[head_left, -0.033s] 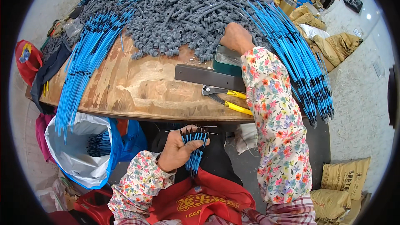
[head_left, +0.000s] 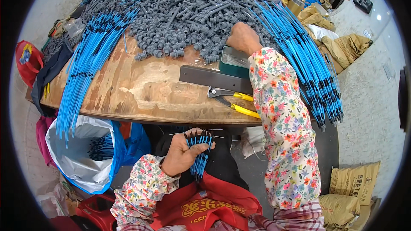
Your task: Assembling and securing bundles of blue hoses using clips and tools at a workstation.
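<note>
My left hand (head_left: 183,153) is closed around a bundle of thin blue rods with black tips (head_left: 200,162), held above my lap. A few thin metal wires stick out sideways beside its fingers. Farther forward, my right hand (head_left: 245,38) reaches over a dark green box (head_left: 233,69) on the table. Its fingers are curled downward at the box; their tips are hidden, so what they hold cannot be made out. Against the box's near side lies a long dark grey bar (head_left: 209,77). Yellow-handled pliers (head_left: 233,101) rest just in front of it, partly behind my right sleeve.
Grey plastic fittings (head_left: 180,21) are heaped across the wooden table (head_left: 141,94). Long blue rods lie in a left bundle (head_left: 87,68) and a right bundle (head_left: 299,60), overhanging the edge. Below left stands a blue-and-white bag (head_left: 70,154). Yellowish sacks (head_left: 355,188) lie at lower right.
</note>
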Available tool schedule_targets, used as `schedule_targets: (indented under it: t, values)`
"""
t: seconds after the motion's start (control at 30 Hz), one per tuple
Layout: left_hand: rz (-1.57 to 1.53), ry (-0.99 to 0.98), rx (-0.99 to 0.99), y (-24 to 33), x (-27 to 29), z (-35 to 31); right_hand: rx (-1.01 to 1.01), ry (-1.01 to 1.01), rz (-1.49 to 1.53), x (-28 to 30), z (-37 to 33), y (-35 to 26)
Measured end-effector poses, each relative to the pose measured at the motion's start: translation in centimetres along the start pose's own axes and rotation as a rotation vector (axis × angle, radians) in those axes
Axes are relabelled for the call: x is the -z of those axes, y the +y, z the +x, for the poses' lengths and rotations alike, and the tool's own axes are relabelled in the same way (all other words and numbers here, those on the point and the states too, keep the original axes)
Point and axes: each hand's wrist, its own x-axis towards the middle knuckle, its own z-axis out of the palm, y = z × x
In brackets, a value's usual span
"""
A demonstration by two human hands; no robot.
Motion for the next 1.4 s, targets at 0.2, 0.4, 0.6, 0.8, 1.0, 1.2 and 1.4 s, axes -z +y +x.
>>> schedule_targets:
  t: [0.2, 0.4, 0.6, 0.8, 1.0, 1.2, 1.4]
  values:
    - [-0.055, 0.016, -0.011, 0.1, 0.3, -0.3, 0.047, -0.085, 0.541, 2.7, -2.9, 0.4]
    - [-0.11, 0.039, 0.014, 0.2, 0.0, -0.2, -0.039, -0.363, 1.05, 6.3, -11.3, -1.0]
    - [0.078, 0.02, -0.03, 0.0, 0.3, 0.3, -0.045, -0.527, 1.196, 5.6, -18.1, -2.1]
    - [0.091, 0.004, -0.038, 0.3, -0.3, 0.3, 0.0, -0.576, 1.143, 4.4, -21.1, -3.0]
    - [0.08, 0.013, -0.032, 0.3, -0.5, -0.1, 0.023, -0.536, 1.232, 3.9, -22.1, -3.5]
    - [0.132, 0.004, -0.069, 0.3, -0.4, 0.0, 0.03, -0.533, 1.188, 4.0, -22.1, -3.8]
    - [0.121, 0.011, -0.035, 0.4, -0.5, -0.1, 0.021, -0.53, 1.232, 3.5, -22.0, -3.8]
